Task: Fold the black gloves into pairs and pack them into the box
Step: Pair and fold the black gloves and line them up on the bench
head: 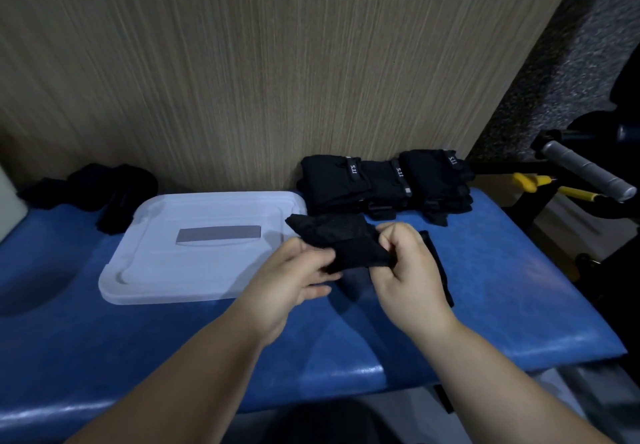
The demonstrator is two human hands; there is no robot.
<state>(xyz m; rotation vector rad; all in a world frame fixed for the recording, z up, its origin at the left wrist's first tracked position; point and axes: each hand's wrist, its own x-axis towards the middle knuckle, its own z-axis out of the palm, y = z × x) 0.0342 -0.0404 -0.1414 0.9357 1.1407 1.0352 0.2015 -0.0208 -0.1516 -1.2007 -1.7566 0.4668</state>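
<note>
Our left hand (294, 279) and right hand (410, 275) pinch the black glove (346, 246); limp and light, we judge, best gripped at its edges

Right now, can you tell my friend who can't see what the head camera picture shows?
The left hand and right hand pinch one black glove over a blue bench. A white box lid lies left of them, folded black gloves lie behind, and loose gloves far left.

wall: wood-grain panel (242, 62) | bench: blue padded (485, 287) | floor: grey speckled (571, 62)
</note>
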